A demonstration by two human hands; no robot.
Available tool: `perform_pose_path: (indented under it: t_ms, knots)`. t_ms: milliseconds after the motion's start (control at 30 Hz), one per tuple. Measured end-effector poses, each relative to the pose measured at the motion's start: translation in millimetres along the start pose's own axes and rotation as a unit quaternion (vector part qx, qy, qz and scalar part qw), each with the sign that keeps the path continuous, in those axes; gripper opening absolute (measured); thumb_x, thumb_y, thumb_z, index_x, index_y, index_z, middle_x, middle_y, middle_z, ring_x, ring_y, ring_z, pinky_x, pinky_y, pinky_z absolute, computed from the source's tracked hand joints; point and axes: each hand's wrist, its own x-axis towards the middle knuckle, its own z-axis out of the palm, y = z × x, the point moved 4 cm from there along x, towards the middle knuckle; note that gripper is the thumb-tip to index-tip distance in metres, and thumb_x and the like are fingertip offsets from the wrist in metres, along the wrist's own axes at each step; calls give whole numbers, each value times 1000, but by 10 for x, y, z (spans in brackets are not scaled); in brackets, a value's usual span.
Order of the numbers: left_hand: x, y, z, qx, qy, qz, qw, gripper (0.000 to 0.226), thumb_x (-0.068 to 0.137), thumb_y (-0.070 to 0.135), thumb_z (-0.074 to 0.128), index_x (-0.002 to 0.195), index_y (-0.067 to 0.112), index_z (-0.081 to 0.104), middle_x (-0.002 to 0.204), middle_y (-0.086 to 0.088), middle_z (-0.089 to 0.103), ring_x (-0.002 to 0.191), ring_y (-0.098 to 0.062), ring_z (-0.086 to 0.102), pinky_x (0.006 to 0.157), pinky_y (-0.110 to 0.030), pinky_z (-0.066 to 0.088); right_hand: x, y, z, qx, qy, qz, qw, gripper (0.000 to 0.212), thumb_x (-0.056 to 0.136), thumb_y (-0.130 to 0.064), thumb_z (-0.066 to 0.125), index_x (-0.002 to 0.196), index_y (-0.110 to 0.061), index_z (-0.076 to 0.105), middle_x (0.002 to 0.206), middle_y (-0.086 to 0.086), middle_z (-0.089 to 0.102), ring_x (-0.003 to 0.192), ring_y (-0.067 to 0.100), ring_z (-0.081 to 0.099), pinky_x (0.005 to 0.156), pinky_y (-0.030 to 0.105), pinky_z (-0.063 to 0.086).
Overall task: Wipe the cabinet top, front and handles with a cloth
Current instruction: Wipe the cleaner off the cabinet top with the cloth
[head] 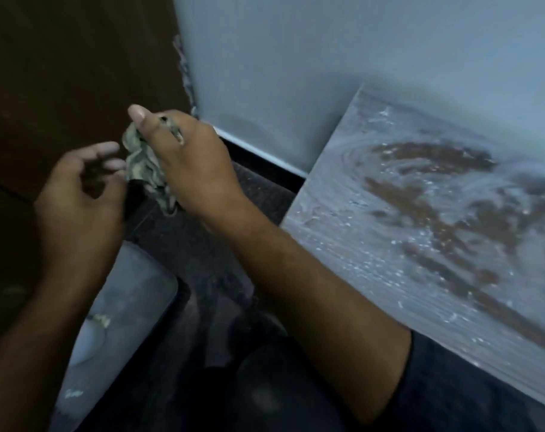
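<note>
Crumpled greenish cloth held in the air, bunched in the right hand, fingers curled round it. Left hand just left of it, fingers loosely curled, holding nothing. Dusty, smeared cabinet top off right, beneath grey wall.

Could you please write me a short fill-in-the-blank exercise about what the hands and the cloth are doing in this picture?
1. The crumpled cloth is held in the grip of the ____ hand.
2. The left hand has relaxed fingers and holds ____.
3. The dusty cabinet top shows swirled wipe marks and lies to the ____ of both hands.
4. The right hand holds the cloth in the air, ____ the cabinet top.

Missing words: right; nothing; right; off
</note>
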Motion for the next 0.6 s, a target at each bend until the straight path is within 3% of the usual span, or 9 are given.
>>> perform_pose_path:
  t_ms: [100,167,233,267,367,467,600]
  knots:
    - [-55,165,128,-96,-15,-78,992,48,85,57,61,123,29,63,112,9,70,104,-14,69,90,-48,56,-91,-401,-375,0,51,-49,997,43,97,-32,60,57,-22,52,50,-11,53,55,5,54,58,23,43]
    - [-117,455,316,-126,-79,-74,986,35,87,44,61,117,27,67,108,0,73,98,-24,71,87,-56,56,-193,-570,-644,-25,71,-65,995,49,96,-31,64,51,-25,44,43,-14,46,47,0,46,53,18,37]
    - [-178,765,488,-151,-152,-40,976,22,92,27,57,108,24,72,103,-8,74,86,-27,69,75,-47,55,-322,-635,-869,-61,80,-56,993,36,92,-33,69,60,-23,54,53,-14,54,54,3,54,56,23,42]
    - [-225,894,543,-161,-177,-27,971,20,93,21,57,105,23,73,101,-7,75,81,-20,67,70,-37,53,-388,-637,-968,-86,74,-40,993,26,89,-36,72,71,-20,61,63,-11,61,61,6,59,59,26,46]
    - [-351,1126,678,-191,-208,-24,959,21,93,9,59,102,22,73,89,7,74,78,-4,65,70,-19,50,-573,-705,-1313,-181,65,5,981,35,80,-44,78,93,-14,63,83,-3,70,74,11,66,68,34,54]
    - [-512,1182,757,-204,-198,-60,957,21,92,3,60,102,15,73,84,11,74,76,0,66,69,-15,49,-734,-754,-1507,-276,67,12,959,32,76,-43,82,86,-20,62,77,-4,67,68,8,64,64,35,53]
    - [-628,1142,885,-198,-182,-62,961,25,91,0,58,104,15,73,91,12,73,80,3,67,74,-14,50,-927,-565,-1448,-425,83,-4,901,32,72,-43,83,96,-26,71,103,2,52,88,18,57,71,32,50]
